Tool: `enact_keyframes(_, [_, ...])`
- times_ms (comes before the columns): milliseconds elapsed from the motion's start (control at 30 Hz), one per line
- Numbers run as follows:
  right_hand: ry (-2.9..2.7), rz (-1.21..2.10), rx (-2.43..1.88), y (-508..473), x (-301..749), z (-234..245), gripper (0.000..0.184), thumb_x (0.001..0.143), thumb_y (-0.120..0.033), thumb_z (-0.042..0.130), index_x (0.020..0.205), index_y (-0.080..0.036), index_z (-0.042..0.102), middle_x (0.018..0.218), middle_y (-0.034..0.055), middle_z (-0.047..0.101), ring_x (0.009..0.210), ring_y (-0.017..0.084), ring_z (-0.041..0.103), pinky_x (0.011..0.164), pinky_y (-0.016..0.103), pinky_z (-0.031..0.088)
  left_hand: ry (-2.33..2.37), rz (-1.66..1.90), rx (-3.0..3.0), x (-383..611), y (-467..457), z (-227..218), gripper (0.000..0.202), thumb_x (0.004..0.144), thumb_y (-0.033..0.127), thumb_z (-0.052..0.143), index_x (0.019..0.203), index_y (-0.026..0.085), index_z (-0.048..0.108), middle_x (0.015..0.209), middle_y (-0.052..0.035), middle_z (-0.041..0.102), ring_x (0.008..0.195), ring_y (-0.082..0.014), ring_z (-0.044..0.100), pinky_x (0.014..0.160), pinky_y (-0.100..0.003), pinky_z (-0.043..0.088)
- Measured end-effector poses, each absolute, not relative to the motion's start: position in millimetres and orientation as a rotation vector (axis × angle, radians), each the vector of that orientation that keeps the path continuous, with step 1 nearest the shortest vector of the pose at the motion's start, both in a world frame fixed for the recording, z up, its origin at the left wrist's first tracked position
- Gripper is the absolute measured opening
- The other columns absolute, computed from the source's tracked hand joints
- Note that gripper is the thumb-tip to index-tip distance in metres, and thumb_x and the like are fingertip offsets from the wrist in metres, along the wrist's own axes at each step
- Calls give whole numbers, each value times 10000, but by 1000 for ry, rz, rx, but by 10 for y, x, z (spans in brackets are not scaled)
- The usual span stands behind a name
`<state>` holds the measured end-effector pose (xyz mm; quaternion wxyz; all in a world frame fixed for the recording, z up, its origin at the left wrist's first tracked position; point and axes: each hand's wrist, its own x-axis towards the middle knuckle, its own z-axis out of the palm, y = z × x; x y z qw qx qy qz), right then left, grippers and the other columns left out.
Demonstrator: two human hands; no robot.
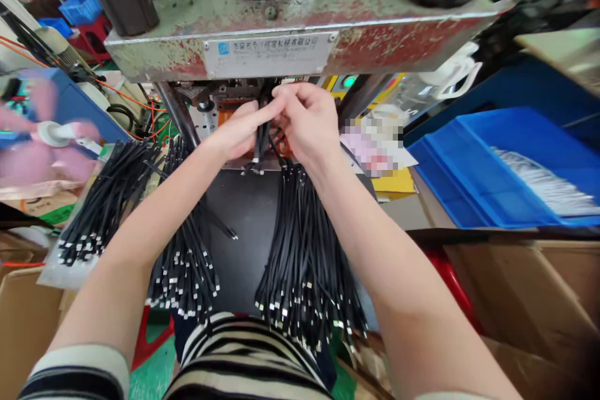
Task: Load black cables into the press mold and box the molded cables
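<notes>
Both hands are together under the upper plate of a press (154, 53), close to its tooling. My left hand (241, 130) is closed around a few short black cables (260, 145), whose silver connector ends hang below the fingers. Beside it, my right hand (312, 120) pinches with thumb and forefinger at the upper part of the same cables; its fingertips partly hide the grip. Below my right wrist lies a large bundle of black cables (304, 250) with metal ends toward me. Another bundle of black cables (185, 262) lies under my left forearm.
A third cable bundle (117, 187) rests on a plastic bag at the left, near a spinning pink fan (51, 131). Steel press columns (175, 112) flank the hands. Blue bins (492, 181) stand at the right, one with white pieces inside. A green lamp (349, 82) glows behind the press.
</notes>
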<state>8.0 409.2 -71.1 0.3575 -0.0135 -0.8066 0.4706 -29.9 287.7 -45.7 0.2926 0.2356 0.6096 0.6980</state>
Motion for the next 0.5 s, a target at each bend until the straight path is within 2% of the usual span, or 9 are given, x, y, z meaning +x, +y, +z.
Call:
enact_keyframes(100, [-2120, 1084, -108, 4142, 421, -676, 304, 946, -375, 412, 1081, -177, 599, 1001, 75, 617, 922, 192, 621, 811, 366, 505, 1313, 1849, 546, -4, 2907, -500, 218, 833, 242, 658, 972, 135, 530, 749, -12, 608, 668, -151, 653, 704, -351, 548])
enact_keyframes(200, [-2311, 910, -247, 4200, 694, -687, 223, 876, -343, 530, 965, -162, 625, 954, 104, 630, 875, 225, 616, 794, 375, 491, 1260, 1872, 440, 169, 2877, -521, 201, 794, 99, 636, 928, 155, 497, 722, 20, 567, 583, -104, 604, 572, -253, 520])
enact_keyframes(267, [-2441, 899, -261, 4221, 799, -705, 153, 853, -288, 539, 860, -164, 628, 819, 73, 640, 765, 208, 610, 738, 343, 480, 1295, 1837, 403, 252, 2848, -506, 189, 802, 63, 594, 926, 164, 492, 728, 26, 541, 552, -82, 572, 497, -200, 470])
enact_keyframes(333, [-2465, 887, -313, 4281, 861, -733, 141, 854, -247, 507, 817, -168, 618, 730, 41, 630, 685, 186, 589, 705, 315, 459, 1368, 1754, 369, 340, 2820, -479, 177, 813, 49, 568, 920, 170, 495, 702, 40, 491, 480, -48, 497, 410, -144, 362])
enact_keyframes(433, [-2296, 721, -600, 4587, 1034, -844, 196, 876, -240, 435, 818, -166, 607, 737, 51, 631, 700, 184, 574, 715, 306, 433, 1496, 1625, 308, 487, 2729, -430, 156, 808, 49, 578, 878, 169, 508, 635, 70, 387, 395, -9, 340, 348, -112, 188])
enact_keyframes(500, [-2194, 623, -805, 4918, 1329, -986, 234, 879, -268, 414, 805, -164, 611, 740, 59, 634, 706, 187, 571, 697, 298, 424, 1541, 1583, 295, 551, 2592, -392, 139, 795, 74, 605, 876, 164, 536, 658, 53, 420, 409, -9, 329, 342, -108, 183])
